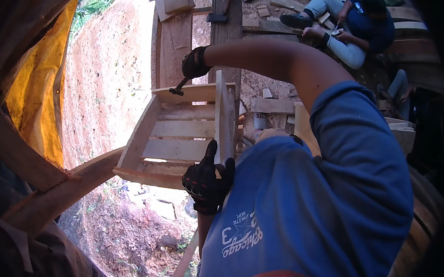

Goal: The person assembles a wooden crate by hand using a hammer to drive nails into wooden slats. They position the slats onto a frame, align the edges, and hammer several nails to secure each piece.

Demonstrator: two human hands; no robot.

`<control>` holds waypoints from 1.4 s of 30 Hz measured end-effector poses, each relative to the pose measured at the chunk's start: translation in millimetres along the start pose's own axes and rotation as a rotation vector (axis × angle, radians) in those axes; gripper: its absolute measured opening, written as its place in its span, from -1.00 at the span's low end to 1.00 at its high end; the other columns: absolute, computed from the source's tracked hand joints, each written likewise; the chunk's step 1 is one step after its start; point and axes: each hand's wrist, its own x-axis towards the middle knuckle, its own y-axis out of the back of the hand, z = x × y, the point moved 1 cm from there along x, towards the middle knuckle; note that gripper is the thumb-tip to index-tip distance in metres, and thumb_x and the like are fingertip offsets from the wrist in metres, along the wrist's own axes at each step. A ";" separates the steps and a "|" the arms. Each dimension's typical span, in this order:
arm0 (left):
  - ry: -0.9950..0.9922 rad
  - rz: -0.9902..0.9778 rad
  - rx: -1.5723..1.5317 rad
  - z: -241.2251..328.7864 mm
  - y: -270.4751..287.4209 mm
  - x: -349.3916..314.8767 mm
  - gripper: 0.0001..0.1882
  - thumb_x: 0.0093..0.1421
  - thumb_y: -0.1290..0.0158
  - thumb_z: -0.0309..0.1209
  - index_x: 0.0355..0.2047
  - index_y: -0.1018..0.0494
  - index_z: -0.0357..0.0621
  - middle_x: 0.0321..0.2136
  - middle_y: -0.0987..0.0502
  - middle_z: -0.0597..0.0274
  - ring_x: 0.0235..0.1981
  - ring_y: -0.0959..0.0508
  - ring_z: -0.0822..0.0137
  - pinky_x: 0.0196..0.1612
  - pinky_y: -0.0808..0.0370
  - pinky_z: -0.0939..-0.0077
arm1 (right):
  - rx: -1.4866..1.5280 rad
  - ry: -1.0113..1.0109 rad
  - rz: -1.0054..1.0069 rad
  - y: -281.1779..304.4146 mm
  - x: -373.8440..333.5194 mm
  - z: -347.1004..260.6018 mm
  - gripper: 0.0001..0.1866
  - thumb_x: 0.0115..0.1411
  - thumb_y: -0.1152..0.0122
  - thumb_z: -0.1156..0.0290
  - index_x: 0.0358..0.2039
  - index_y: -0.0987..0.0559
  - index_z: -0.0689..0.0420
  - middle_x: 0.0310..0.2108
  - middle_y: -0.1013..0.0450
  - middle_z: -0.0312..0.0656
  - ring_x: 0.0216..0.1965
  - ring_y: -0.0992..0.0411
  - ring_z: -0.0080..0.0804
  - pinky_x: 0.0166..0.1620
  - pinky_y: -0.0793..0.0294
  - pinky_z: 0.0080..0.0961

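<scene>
A slatted wooden crate [182,128] of pale boards sits in front of my body, tilted, with gaps between its slats. My right hand [195,63], in a black glove, is closed around the handle of a small hammer [176,91]. The hammer's dark head is at the crate's far board. At the near right corner of the crate, my left hand [204,183], also gloved in black, grips the board edge. Its index finger points up along the upright side board [221,118], and its thumb sticks out to the right. Any nail is too small to make out.
A dark hatchet head [216,18] rests by the thick timbers [227,35] beyond the crate. Seated at the upper right, a person [372,28] works with something small in their hands. Wood offcuts [286,2] lie around. A curved beam [83,178] and yellow tarp [38,98] stand left.
</scene>
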 end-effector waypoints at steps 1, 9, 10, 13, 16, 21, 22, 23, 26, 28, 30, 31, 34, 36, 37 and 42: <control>-0.006 0.001 0.005 0.1 0.1 0.5 -0.72 0.09 -0.41 -0.18 -0.39 -0.66 -0.12 -0.09 -0.76 0.09 -0.71 -0.52 0.28 -0.51 -0.49 0.37 | -0.007 -0.036 -0.038 -2.4 3.7 2.7 -0.73 0.30 -0.24 0.18 -0.19 -0.77 0.05 -0.10 -0.67 -0.04 -0.06 -0.63 -0.03 -0.08 -0.63 -0.04; -0.027 0.013 -0.007 0.3 1.3 -0.1 -0.51 0.07 -0.42 -0.16 -0.07 -0.63 -0.17 -0.46 -0.62 0.18 -0.68 -0.52 0.25 -0.46 -0.50 0.29 | -0.016 -0.146 -0.319 -9.4 9.6 2.9 -0.68 0.24 -0.35 0.17 -0.16 -0.80 0.11 -0.15 -0.70 -0.05 -0.12 -0.64 -0.05 -0.07 -0.62 0.01; -0.038 0.017 -0.012 0.2 1.0 1.5 -0.54 0.07 -0.43 -0.17 -0.11 -0.60 -0.14 -0.45 -0.62 0.18 -0.68 -0.53 0.25 -0.46 -0.50 0.30 | -0.016 -0.126 -0.345 -7.8 7.9 4.3 -0.67 0.24 -0.34 0.17 -0.14 -0.80 0.11 -0.13 -0.70 -0.06 -0.11 -0.64 -0.05 -0.06 -0.62 0.03; -0.073 0.027 -0.020 -3.8 -1.7 -4.1 -0.70 0.10 -0.42 -0.22 -0.56 -0.53 -0.02 -0.02 -0.74 0.07 -0.70 -0.52 0.32 -0.52 -0.48 0.41 | 0.062 -0.150 -0.324 6.8 6.5 -2.2 -0.64 0.30 -0.28 0.13 -0.15 -0.80 0.15 -0.15 -0.71 -0.05 -0.09 -0.65 -0.06 -0.02 -0.63 -0.04; -0.026 0.031 -0.028 -2.7 -3.1 -4.2 -0.68 0.10 -0.41 -0.18 -0.33 -0.56 -0.09 -0.26 -0.67 0.15 -0.69 -0.52 0.29 -0.48 -0.50 0.37 | 0.101 -0.172 -0.312 20.3 1.0 -11.2 -0.60 0.35 -0.24 0.09 -0.15 -0.79 0.17 -0.16 -0.71 -0.04 -0.07 -0.66 -0.06 0.01 -0.64 -0.09; 0.037 -0.041 0.021 -0.6 -0.3 -6.9 -0.35 0.12 -0.38 -0.09 0.15 -0.62 -0.22 -0.73 -0.53 0.29 -0.67 -0.55 0.24 -0.40 -0.54 0.27 | -0.134 -0.199 -0.300 27.7 -15.9 -26.4 -0.62 0.34 -0.26 0.11 -0.11 -0.78 0.15 -0.10 -0.70 -0.06 -0.04 -0.66 -0.06 0.00 -0.65 -0.10; 0.039 -0.043 0.029 -1.0 -0.7 -5.6 -0.34 0.12 -0.37 -0.08 0.15 -0.62 -0.22 -0.73 -0.53 0.29 -0.66 -0.55 0.24 -0.40 -0.54 0.27 | -0.185 -0.202 -0.297 26.6 -17.1 -30.1 -0.63 0.34 -0.26 0.12 -0.10 -0.78 0.15 -0.09 -0.70 -0.07 -0.03 -0.66 -0.06 -0.01 -0.65 -0.10; 0.040 -0.047 0.035 -0.1 0.8 -4.6 -0.34 0.13 -0.37 -0.08 0.16 -0.62 -0.23 -0.74 -0.53 0.29 -0.66 -0.56 0.23 -0.40 -0.54 0.27 | -0.184 -0.215 -0.262 27.1 -16.2 -28.0 -0.63 0.32 -0.28 0.13 -0.09 -0.78 0.14 -0.07 -0.70 -0.08 -0.02 -0.66 -0.07 -0.01 -0.66 -0.10; 0.023 -0.058 -0.006 -4.1 -3.2 -6.4 -0.33 0.14 -0.36 -0.08 0.17 -0.61 -0.24 -0.74 -0.54 0.30 -0.66 -0.56 0.23 -0.39 -0.53 0.28 | -0.057 -0.284 -0.088 20.0 -12.4 -13.5 -0.64 0.28 -0.32 0.15 -0.03 -0.78 0.08 0.01 -0.68 -0.15 0.01 -0.65 -0.09 -0.03 -0.66 -0.11; 0.034 -0.082 -0.013 -4.9 -3.5 -4.5 -0.33 0.15 -0.36 -0.08 0.18 -0.60 -0.24 -0.73 -0.54 0.31 -0.66 -0.56 0.24 -0.39 -0.53 0.28 | -0.065 -0.293 -0.138 21.9 -11.8 -11.7 -0.64 0.26 -0.33 0.15 -0.04 -0.78 0.08 0.00 -0.69 -0.15 0.01 -0.65 -0.10 -0.03 -0.67 -0.12; 0.063 -0.118 0.009 0.9 2.1 -7.1 -0.34 0.15 -0.36 -0.08 0.18 -0.60 -0.23 -0.73 -0.55 0.32 -0.66 -0.56 0.24 -0.39 -0.53 0.28 | -0.065 -0.299 -0.191 20.9 -10.9 -14.0 -0.64 0.25 -0.34 0.15 -0.04 -0.78 0.08 0.00 -0.69 -0.15 0.00 -0.65 -0.10 -0.03 -0.67 -0.12; 0.065 -0.112 0.017 0.7 1.5 -4.8 -0.34 0.15 -0.36 -0.08 0.18 -0.60 -0.22 -0.73 -0.55 0.33 -0.66 -0.55 0.25 -0.39 -0.53 0.27 | -0.061 -0.300 -0.219 19.0 -10.1 -16.9 -0.64 0.25 -0.34 0.16 -0.05 -0.78 0.08 0.00 -0.69 -0.15 0.00 -0.66 -0.10 -0.03 -0.67 -0.12; 0.037 -0.044 0.005 0.1 -0.8 -4.8 -0.34 0.15 -0.37 -0.09 0.18 -0.60 -0.21 -0.72 -0.55 0.34 -0.66 -0.55 0.24 -0.39 -0.52 0.27 | -0.053 -0.268 -0.340 13.9 -7.2 -19.1 -0.64 0.22 -0.36 0.18 -0.06 -0.78 0.09 -0.01 -0.69 -0.14 0.00 -0.66 -0.11 -0.03 -0.67 -0.12; 0.028 -0.029 -0.022 0.8 0.1 -2.3 -0.35 0.15 -0.37 -0.10 0.17 -0.60 -0.22 -0.73 -0.54 0.35 -0.66 -0.55 0.25 -0.39 -0.52 0.28 | -0.038 -0.206 -0.466 9.7 -4.9 -12.9 -0.66 0.21 -0.39 0.22 -0.06 -0.78 0.09 0.00 -0.69 -0.14 0.01 -0.66 -0.12 -0.04 -0.67 -0.11; 0.008 -0.022 -0.010 0.5 0.5 -1.7 -0.35 0.15 -0.38 -0.10 0.17 -0.60 -0.22 -0.74 -0.53 0.35 -0.66 -0.55 0.25 -0.40 -0.52 0.28 | -0.027 -0.178 -0.527 3.8 -3.6 -9.2 -0.66 0.20 -0.41 0.24 -0.06 -0.78 0.10 0.00 -0.69 -0.14 0.01 -0.66 -0.13 -0.04 -0.67 -0.11; -0.035 0.025 0.017 -4.6 -6.0 -6.7 -0.37 0.14 -0.39 -0.12 0.14 -0.61 -0.26 -0.75 -0.51 0.39 -0.69 -0.51 0.30 -0.43 -0.50 0.31 | -0.010 -0.276 -0.360 1.0 -7.7 -19.8 -0.69 0.18 -0.42 0.20 -0.09 -0.81 0.02 -0.08 -0.71 -0.13 -0.03 -0.66 -0.15 -0.07 -0.66 -0.17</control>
